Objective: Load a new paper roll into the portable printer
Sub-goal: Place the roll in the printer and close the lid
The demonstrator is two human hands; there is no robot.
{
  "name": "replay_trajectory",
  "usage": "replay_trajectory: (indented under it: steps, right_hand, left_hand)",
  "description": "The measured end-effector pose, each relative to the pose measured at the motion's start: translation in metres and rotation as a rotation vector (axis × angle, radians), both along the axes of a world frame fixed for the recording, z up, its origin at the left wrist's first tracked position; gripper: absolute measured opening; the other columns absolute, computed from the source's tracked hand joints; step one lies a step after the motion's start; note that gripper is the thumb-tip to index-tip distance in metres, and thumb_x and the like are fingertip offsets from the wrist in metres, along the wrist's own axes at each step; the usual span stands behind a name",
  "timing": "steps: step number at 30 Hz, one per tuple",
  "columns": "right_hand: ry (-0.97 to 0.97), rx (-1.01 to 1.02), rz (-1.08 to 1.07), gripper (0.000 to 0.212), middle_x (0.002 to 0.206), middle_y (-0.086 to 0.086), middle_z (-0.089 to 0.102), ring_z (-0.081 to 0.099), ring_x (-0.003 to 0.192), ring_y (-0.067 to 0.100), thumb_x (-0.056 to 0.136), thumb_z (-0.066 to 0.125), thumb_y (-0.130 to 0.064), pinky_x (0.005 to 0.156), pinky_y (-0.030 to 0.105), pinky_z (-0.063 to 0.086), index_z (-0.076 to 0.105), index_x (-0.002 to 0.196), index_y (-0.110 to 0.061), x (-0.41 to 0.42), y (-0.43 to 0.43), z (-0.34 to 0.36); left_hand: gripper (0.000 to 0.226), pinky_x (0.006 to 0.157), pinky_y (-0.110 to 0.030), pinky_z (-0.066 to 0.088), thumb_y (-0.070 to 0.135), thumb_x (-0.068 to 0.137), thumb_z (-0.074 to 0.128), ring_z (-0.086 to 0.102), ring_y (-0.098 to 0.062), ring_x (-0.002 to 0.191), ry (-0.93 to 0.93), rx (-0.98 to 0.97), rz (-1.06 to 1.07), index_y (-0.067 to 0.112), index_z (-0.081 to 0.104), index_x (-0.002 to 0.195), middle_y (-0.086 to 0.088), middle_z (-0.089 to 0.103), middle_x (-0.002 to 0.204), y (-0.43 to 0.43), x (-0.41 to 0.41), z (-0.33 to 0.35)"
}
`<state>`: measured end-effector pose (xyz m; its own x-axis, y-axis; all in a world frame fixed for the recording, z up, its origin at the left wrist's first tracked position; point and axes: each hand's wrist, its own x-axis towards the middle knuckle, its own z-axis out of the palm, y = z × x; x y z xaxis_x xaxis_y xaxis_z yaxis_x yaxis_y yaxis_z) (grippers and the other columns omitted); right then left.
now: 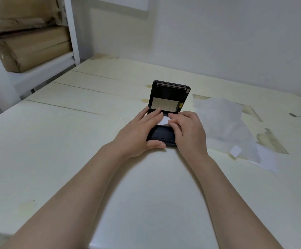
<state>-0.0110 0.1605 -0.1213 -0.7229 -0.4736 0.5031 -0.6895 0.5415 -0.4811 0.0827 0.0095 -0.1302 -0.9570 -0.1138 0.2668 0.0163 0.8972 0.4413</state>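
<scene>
Forearms reach out over the pale table to the black portable printer, which lies flat with its lid standing open. The left hand is spread, thumb on the near edge and fingers steadying the body. The right hand pinches the white paper roll sitting in the bay. Paper looks light and easily creased, so hold the loose end gently. Beyond, crumpled wrapping lies to the right.
</scene>
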Motion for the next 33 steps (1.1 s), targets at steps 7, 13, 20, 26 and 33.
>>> replay_trajectory:
  steps: [7,13,20,26,33]
  right_hand:
    - [-0.014,0.065,-0.046,0.031,0.126,0.004,0.058,0.053,0.113,0.027,0.096,0.053,-0.021,0.089,0.023,0.035,0.067,0.123,-0.025,0.011,0.003,0.001]
    - [0.016,0.089,-0.033,0.026,0.122,0.009,0.06,0.054,0.111,0.031,0.094,0.054,-0.018,0.09,0.034,0.044,0.071,0.113,-0.02,0.024,0.013,0.004]
    - [0.094,0.142,0.073,0.017,0.089,-0.002,0.07,0.05,0.125,0.023,0.094,0.052,-0.004,0.095,0.032,0.041,0.065,0.103,-0.003,0.032,0.026,-0.005]
    - [0.068,0.17,0.116,0.015,0.088,-0.003,0.069,0.044,0.131,0.019,0.096,0.048,-0.008,0.095,0.03,0.04,0.062,0.095,-0.006,0.033,0.033,-0.006]
    - [0.034,0.204,0.169,0.016,0.106,-0.002,0.071,0.036,0.139,0.019,0.097,0.048,-0.011,0.102,0.029,0.037,0.063,0.099,-0.006,0.035,0.042,-0.009]
  left_hand:
    - [0.079,0.121,-0.04,0.019,0.057,0.086,0.061,0.002,-0.015,0.153,0.01,-0.079,0.074,0.025,0.031,0.153,0.012,0.018,0.164,0.012,0.005,0.008]
    - [0.079,0.122,-0.043,0.002,0.054,0.088,0.059,0.003,-0.019,0.153,0.013,-0.203,0.131,0.026,0.026,0.154,0.01,0.026,0.161,0.021,0.008,0.008]
    - [0.056,0.123,-0.046,-0.003,0.049,0.095,0.052,-0.006,-0.021,0.154,0.019,-0.302,0.098,0.022,0.042,0.143,0.001,0.007,0.167,0.026,0.014,0.003]
    - [0.076,0.12,-0.051,-0.011,0.053,0.093,0.053,-0.005,-0.016,0.154,0.013,-0.292,0.123,0.023,0.02,0.155,0.008,0.018,0.165,0.026,0.024,0.004]
    - [0.095,0.118,-0.055,-0.014,0.081,0.078,0.031,0.003,-0.017,0.154,0.072,-0.279,0.16,0.025,0.025,0.154,0.009,0.042,0.154,0.025,0.029,0.003]
